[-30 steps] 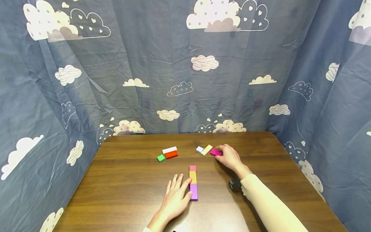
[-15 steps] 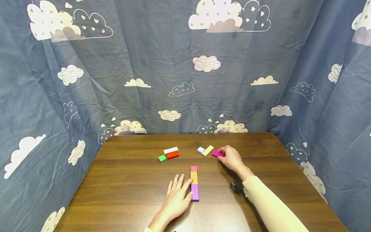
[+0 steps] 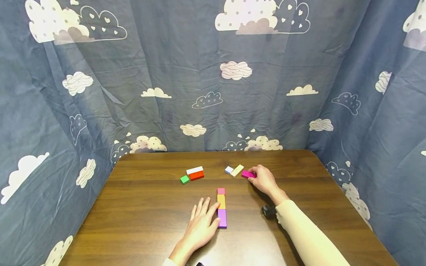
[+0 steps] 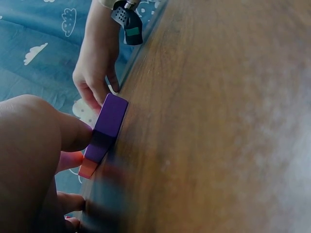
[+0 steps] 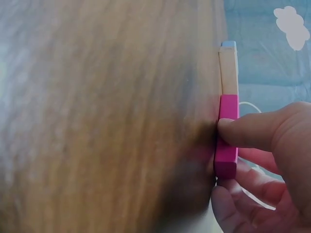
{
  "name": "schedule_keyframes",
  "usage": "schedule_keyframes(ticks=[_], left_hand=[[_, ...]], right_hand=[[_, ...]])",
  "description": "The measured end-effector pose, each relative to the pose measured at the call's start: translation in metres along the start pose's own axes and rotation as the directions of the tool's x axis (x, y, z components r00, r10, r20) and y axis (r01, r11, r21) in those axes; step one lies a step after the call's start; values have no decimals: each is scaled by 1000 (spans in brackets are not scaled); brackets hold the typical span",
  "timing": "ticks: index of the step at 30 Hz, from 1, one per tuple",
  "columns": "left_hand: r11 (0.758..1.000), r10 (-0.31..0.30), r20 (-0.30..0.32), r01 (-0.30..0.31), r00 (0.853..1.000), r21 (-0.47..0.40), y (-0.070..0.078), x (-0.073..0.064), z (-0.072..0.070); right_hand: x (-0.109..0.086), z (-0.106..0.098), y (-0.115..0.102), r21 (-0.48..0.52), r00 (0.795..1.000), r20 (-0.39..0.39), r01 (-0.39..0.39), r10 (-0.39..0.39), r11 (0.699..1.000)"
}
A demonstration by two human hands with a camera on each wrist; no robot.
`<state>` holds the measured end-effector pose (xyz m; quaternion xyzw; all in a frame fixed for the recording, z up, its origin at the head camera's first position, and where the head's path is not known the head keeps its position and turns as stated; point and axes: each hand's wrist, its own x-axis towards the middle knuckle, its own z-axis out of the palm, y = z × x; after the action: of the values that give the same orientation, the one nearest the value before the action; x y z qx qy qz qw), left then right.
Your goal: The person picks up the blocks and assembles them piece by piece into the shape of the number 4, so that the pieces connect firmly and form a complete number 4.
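Observation:
In the head view, a pinkish-red block (image 3: 221, 191), an orange block (image 3: 221, 201) and a purple block (image 3: 222, 218) lie end to end in a straight column. My left hand (image 3: 201, 227) rests along their left side, fingers spread, with the thumb at the purple block and the index fingertip at the orange one. Farther back on the right, my right hand (image 3: 264, 181) pinches a magenta block (image 3: 246, 173) between thumb and fingers. In the right wrist view the thumb presses on the side of this magenta block (image 5: 227, 167), low at the table.
Beside the magenta block lie a cream block (image 3: 237, 170) and a pale blue block (image 3: 229, 170). To the back left, a white block (image 3: 194, 170), a red block (image 3: 196, 176) and a green block (image 3: 184, 180) sit together. Cloud-print curtains (image 3: 186, 66) surround the wooden table (image 3: 139, 214).

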<state>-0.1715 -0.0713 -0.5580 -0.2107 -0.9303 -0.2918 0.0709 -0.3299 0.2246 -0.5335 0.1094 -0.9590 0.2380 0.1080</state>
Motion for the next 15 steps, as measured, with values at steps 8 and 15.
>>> schedule_keyframes(ticks=[8, 15], left_hand=[[1000, -11, 22, 11, 1000, 12, -1, -1, 1], [1000, -15, 28, 15, 999, 8, -2, 2, -1]], right_hand=[[-3, 1, -5, 17, 999, 28, -15, 15, 1000], [-2, -7, -14, 30, 999, 34, -3, 2, 1000]])
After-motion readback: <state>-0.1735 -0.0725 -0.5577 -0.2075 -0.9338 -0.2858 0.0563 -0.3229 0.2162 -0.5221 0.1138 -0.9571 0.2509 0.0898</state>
